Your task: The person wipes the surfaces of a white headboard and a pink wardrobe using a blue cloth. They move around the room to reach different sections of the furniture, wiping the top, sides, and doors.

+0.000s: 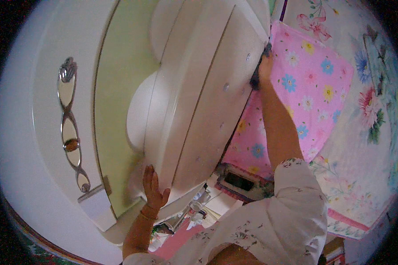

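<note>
My left hand [153,188] lies flat on the lower end of a cream padded headboard [199,86], thumb apart from the fingers and holding nothing. Up at the headboard's lower edge, beside the bed, my right hand [266,68] is closed around a dark object [254,81]; its kind cannot be told, as the fingers hide part of it. A pink cloth with printed daisies [313,86] lies under and beside my right forearm, on a pale flowered bedspread [345,172].
A dark phone-like object [239,181] rests on a patterned thing near the bed's corner. Below the headboard, a nightstand-like surface holds a clear cup [195,207], papers and small items. At the left, ornate silver metalwork [68,112] is fixed on a white panel beside a green wall [119,99].
</note>
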A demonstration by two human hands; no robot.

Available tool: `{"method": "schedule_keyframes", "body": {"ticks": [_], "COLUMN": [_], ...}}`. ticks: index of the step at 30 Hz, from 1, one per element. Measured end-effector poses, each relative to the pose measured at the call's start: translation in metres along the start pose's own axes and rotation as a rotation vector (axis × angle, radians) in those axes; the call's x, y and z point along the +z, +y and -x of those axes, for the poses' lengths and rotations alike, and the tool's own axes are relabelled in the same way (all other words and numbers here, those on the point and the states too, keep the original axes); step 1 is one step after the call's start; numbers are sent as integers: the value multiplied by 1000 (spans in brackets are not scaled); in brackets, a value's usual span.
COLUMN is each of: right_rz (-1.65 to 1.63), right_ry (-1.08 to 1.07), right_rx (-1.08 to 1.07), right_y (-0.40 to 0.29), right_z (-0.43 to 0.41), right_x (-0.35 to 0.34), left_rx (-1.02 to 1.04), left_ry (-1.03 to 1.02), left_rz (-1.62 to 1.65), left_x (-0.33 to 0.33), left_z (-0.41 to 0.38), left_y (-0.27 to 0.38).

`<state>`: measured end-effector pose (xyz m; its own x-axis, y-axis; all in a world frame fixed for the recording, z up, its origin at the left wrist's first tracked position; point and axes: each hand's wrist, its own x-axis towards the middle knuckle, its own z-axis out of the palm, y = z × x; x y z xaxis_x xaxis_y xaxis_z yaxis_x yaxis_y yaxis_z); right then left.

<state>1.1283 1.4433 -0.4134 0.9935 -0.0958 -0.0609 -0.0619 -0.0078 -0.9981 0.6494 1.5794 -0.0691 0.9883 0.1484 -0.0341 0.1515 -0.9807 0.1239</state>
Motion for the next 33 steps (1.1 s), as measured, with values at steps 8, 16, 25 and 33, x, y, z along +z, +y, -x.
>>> {"method": "schedule_keyframes", "body": {"ticks": [8,16,25,33], "right_rz": [-148,152,269,342], "right_ry": [-100,-80,-208,-179], "right_rx": [269,50,-5,-10], "right_y": [-56,-52,-174,-113], "right_z": [264,186,277,484], "right_x": [-25,-10,-2,-7], "left_rx": [37,-10,-90,-122], "left_ry": [51,71,56,123], "left_rz": [32,56,57,45], "left_x": [5,-3,-2,6], "left_z": [1,4,13,17], "left_y": [-8,-3,-1,-1]}}
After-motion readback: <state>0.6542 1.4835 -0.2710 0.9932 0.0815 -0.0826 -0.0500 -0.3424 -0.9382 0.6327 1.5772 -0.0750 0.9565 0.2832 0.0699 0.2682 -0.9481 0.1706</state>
